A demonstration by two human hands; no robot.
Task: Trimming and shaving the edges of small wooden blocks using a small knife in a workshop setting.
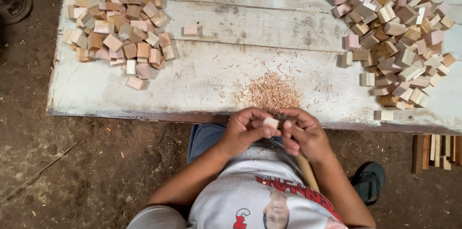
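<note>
While the head view looks straight down, left hand (245, 130) pinches a small pale square wooden block (271, 122) between thumb and fingertips, held just over the near edge of the worn white-painted plank board (211, 72). Right hand (304, 135) is closed around a tool with a light wooden handle (306, 171); working end sits against the block, blade mostly hidden by the fingers. Block looks light, stiff, dry, not fragile; bare sawn faces should give decent friction. Judging by size, best hold is across two opposite flat faces, leaving the worked corner exposed. Pile of reddish-tan wood shavings (271, 93) lies on the board just beyond the hands. Far left: heap of pinkish-tan wooden blocks (118, 22), one stray block (190, 30) beside it. Far right: larger heap of paler mixed wooden blocks (397, 31). Ground is dark dirt (96, 171); a black sandal (368, 181) sits near right, thin wooden slats (435, 151) beyond it.
</note>
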